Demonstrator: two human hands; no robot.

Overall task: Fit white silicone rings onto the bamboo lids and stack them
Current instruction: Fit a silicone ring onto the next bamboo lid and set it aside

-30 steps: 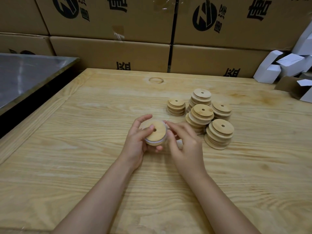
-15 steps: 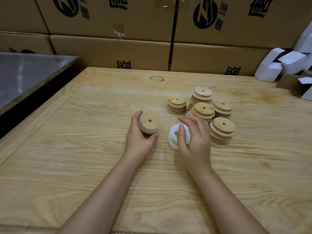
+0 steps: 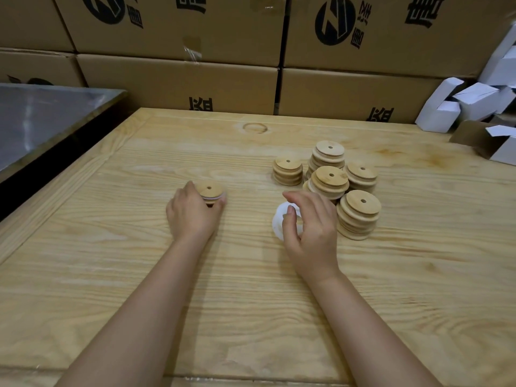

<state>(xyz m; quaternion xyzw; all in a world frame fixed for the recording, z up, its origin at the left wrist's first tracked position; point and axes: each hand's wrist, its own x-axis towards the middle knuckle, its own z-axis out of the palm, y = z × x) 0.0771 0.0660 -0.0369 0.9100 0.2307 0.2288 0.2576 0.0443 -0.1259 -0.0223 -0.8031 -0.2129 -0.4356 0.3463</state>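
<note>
My left hand (image 3: 191, 216) grips a bamboo lid (image 3: 210, 191) with a white silicone ring around it, low over the wooden table (image 3: 111, 247) at centre left. My right hand (image 3: 310, 230) pinches the top of a small pile of white silicone rings (image 3: 279, 222) lying on the table; the fingers hide most of the pile. Just right and behind stand several short stacks of plain bamboo lids (image 3: 358, 213), each lid with a small centre hole.
Stacked cardboard boxes (image 3: 178, 76) wall off the table's far edge. A metal-topped surface (image 3: 42, 118) lies at the left, across a dark gap. Folded white cartons (image 3: 458, 107) pile up at the far right corner.
My left hand has carried the ringed lid leftward and down toward the table. My right hand let go of that lid and dropped onto the white ring pile.
</note>
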